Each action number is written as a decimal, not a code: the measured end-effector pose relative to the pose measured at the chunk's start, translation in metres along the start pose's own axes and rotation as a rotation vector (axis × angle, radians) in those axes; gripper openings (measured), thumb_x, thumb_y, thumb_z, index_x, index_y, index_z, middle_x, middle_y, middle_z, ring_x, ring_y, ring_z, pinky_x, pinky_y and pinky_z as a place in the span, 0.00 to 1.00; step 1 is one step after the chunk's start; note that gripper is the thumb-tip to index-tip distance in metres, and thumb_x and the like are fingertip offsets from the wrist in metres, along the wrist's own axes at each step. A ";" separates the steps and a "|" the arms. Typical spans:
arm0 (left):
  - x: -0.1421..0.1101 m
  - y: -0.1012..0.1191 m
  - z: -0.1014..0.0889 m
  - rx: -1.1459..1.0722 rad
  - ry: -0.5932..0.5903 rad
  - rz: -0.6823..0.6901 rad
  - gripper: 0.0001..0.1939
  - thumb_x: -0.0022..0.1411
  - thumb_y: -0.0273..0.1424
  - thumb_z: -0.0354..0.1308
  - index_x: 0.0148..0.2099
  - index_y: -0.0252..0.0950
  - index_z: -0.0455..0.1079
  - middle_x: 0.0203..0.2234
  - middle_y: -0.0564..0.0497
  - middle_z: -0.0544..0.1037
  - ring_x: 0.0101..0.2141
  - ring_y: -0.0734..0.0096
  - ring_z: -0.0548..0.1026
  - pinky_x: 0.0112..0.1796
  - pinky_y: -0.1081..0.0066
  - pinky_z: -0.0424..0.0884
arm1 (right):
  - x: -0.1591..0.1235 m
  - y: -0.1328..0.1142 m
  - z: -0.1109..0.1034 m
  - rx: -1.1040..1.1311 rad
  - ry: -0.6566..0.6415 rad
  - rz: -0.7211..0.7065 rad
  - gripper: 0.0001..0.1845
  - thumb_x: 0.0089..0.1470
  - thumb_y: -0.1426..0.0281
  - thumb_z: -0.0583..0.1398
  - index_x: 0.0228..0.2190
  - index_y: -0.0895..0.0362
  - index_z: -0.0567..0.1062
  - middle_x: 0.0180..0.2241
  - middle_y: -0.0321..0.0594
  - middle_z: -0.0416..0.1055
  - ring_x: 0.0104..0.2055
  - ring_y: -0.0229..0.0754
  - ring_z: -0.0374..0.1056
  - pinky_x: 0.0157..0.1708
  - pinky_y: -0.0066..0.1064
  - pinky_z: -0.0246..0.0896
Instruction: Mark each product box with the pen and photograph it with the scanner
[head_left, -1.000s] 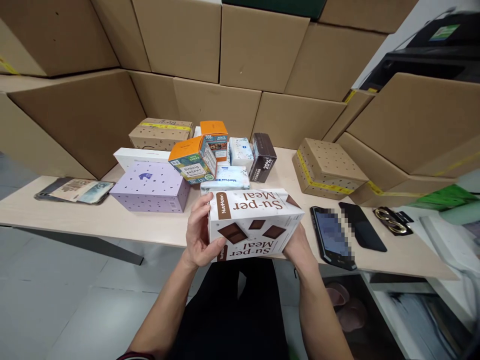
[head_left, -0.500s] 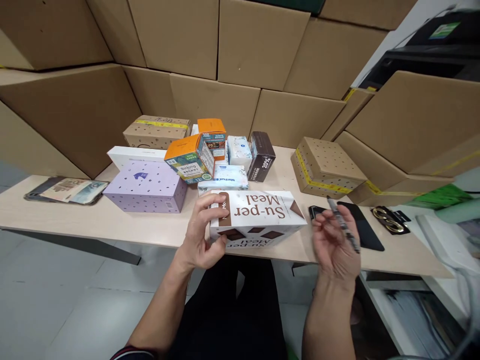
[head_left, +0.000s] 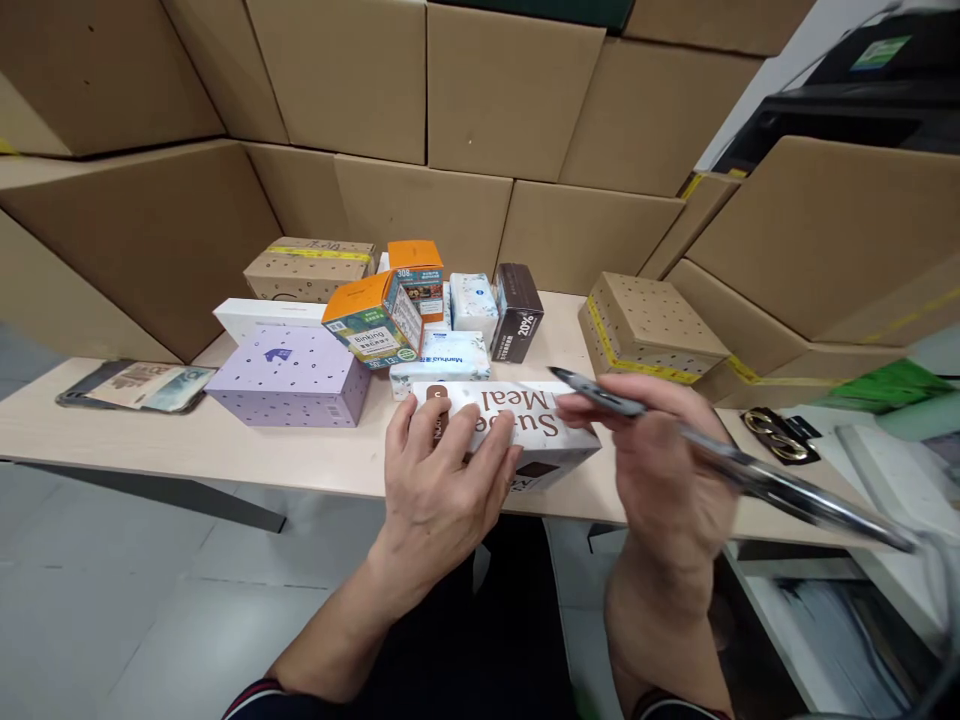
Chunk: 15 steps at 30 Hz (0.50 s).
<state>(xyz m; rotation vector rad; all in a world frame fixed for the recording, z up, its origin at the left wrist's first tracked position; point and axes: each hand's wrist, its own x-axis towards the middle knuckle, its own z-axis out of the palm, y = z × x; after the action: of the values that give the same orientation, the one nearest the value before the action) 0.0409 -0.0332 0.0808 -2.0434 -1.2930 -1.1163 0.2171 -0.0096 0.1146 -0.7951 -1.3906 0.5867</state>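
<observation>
White carton (head_left: 551, 440) pinned near me, pen (head_left: 787, 490) angled at its far edge

Taking the carton as the dial's centre, with twelve away from me, I start at nine o'clock: banknotes (head_left: 146, 388) lie at the left end of the tabletop (head_left: 322, 455). The purple box (head_left: 289, 375) sits between nine and ten. Near eleven, the tilted Binking box (head_left: 367, 320) and a tissue pack (head_left: 450, 365) crowd close; I read that cluster as stood back so the carton can sit close to me.

My left grip (head_left: 442, 500) is spread across the carton's top, fingers pointing to twelve, not closed around it. I judge it presses to steady the box. That forearm enters from about seven. The carton is at the tabletop's near edge, lettering upside down to me; I cannot tell how fully the tabletop bears it.

The dark box (head_left: 517, 315) stands at about twelve. Rightward, my right grip (head_left: 667, 490) pinches the pen between thumb and forefinger, tip toward ten, tail toward four; that slant, I think, suits pen control. Whether the tip touches anything, I cannot tell. Its forearm rises from between four and five. The taped box (head_left: 649, 330) waits at two, and a gold-rimmed item (head_left: 776, 435) lies at three.
</observation>
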 end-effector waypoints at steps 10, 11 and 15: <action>-0.002 0.000 0.004 0.005 -0.032 0.025 0.16 0.66 0.33 0.61 0.56 0.39 0.74 0.50 0.49 0.82 0.50 0.51 0.74 0.55 0.53 0.61 | 0.005 0.015 0.002 -0.205 -0.173 0.093 0.07 0.64 0.64 0.59 0.37 0.54 0.71 0.26 0.31 0.75 0.24 0.33 0.71 0.25 0.25 0.66; -0.002 0.000 0.005 0.004 -0.029 0.020 0.16 0.66 0.33 0.61 0.55 0.39 0.74 0.50 0.49 0.83 0.49 0.52 0.74 0.56 0.53 0.61 | 0.005 0.015 0.002 -0.221 -0.169 0.084 0.06 0.64 0.64 0.59 0.36 0.54 0.71 0.25 0.30 0.74 0.23 0.33 0.69 0.23 0.24 0.64; -0.002 0.000 0.006 -0.008 -0.007 0.019 0.14 0.65 0.34 0.62 0.53 0.37 0.75 0.48 0.49 0.83 0.48 0.52 0.75 0.56 0.53 0.61 | 0.008 0.010 0.003 -0.322 -0.214 0.027 0.05 0.62 0.68 0.59 0.33 0.54 0.73 0.23 0.29 0.70 0.21 0.31 0.64 0.21 0.23 0.59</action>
<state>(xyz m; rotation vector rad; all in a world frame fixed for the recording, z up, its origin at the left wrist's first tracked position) 0.0430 -0.0301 0.0756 -2.0622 -1.2717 -1.1084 0.2161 0.0033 0.1116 -1.0322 -1.6995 0.4846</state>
